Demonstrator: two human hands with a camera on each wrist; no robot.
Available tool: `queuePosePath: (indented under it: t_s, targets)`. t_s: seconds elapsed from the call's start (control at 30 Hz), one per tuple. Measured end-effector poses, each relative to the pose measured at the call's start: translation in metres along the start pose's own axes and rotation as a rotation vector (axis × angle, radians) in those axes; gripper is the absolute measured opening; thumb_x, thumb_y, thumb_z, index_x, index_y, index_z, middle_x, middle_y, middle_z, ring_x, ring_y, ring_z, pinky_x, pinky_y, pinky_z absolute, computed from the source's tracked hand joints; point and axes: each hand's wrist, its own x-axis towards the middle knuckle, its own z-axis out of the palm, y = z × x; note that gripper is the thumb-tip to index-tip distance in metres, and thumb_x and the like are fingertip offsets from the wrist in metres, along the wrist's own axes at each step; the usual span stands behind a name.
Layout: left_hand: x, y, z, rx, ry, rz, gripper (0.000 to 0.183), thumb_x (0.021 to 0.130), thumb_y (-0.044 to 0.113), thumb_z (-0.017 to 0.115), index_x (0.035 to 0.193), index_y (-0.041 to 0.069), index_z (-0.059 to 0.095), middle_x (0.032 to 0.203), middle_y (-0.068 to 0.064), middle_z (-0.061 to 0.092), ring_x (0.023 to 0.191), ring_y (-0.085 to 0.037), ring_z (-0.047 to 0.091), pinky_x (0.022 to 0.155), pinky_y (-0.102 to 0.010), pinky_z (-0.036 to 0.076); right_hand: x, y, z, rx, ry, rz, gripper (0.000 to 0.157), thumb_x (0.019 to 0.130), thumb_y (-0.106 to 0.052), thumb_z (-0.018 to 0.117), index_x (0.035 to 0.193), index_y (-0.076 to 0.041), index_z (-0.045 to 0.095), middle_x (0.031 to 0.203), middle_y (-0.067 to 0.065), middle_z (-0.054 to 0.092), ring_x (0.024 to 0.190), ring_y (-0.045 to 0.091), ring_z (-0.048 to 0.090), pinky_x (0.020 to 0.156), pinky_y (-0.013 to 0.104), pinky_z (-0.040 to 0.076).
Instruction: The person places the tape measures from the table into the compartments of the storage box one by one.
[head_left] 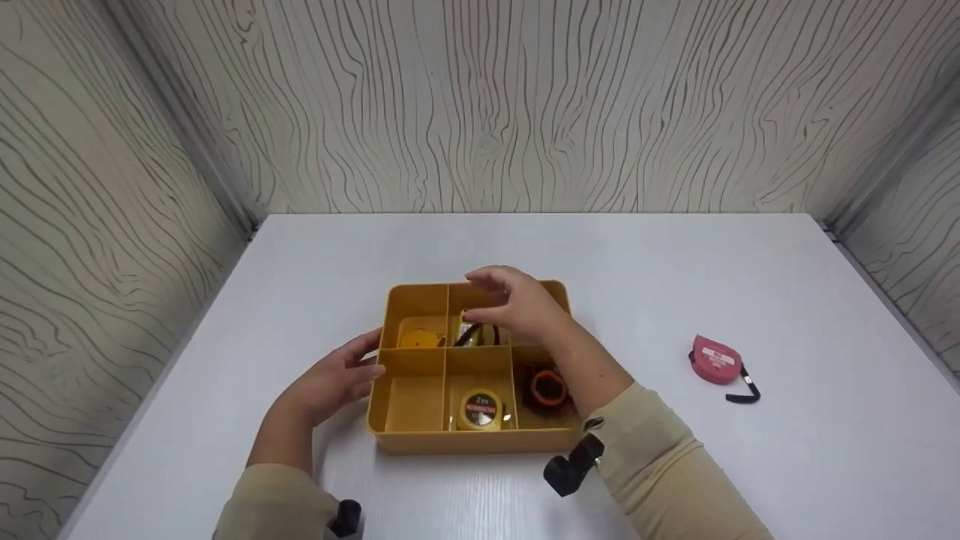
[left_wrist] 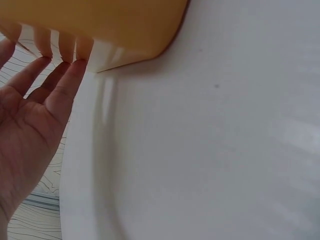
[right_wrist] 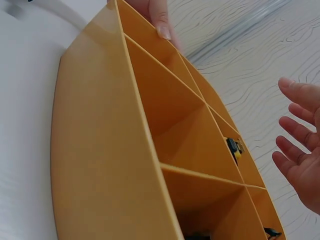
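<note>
A yellow divided box (head_left: 412, 442) rests on the white table. My left hand (head_left: 334, 382) touches its left side, fingers straight against the outer wall and thumb at the rim. Above the back compartments hovers my right hand (head_left: 525, 304), fingers spread and holding nothing. Below it a yellow tape measure (head_left: 469, 330) with a black strap shows in the back middle compartment, partly hidden. At back left lies another yellow tape measure (head_left: 421, 339). The front middle compartment holds a round yellow tape measure (head_left: 481, 410); the front right one holds a dark round item with an orange-red ring (head_left: 548, 388).
A pink tape measure (head_left: 716, 360) with a black strap lies on the white table (head_left: 637, 262), right of the box. Panels with a wood-grain pattern (head_left: 487, 105) stand at the back and both sides. Dark wrist devices (head_left: 574, 465) sit at both sleeves.
</note>
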Motion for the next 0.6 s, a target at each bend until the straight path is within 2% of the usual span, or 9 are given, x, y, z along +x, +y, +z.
queuePosePath:
  t_s: [0.37,0.6]
  targets:
    - [-0.001,0.0,-0.001,0.016,0.008,0.005,0.067,0.075,0.031,0.073,0.134,0.039,0.041,0.139,0.015,0.036,0.126,-0.013,0.04,0.096,-0.038,0.042,-0.024,0.015,-0.047,0.036,0.015,-0.04,0.051,0.078,-0.028,0.072,0.124,-0.016,0.054,0.124,0.009,0.053,0.118,0.027,0.047,0.101,0.041,0.037]
    - [0.0,0.001,0.001,-0.008,-0.005,0.023,0.068,0.076,0.027,0.073,0.135,0.035,0.041,0.142,0.01,0.034,0.127,-0.016,0.039,0.093,-0.034,0.045,-0.045,0.035,-0.083,0.0,0.103,-0.054,0.047,0.08,-0.025,0.07,0.122,-0.012,0.055,0.12,0.011,0.056,0.117,0.027,0.048,0.103,0.042,0.035]
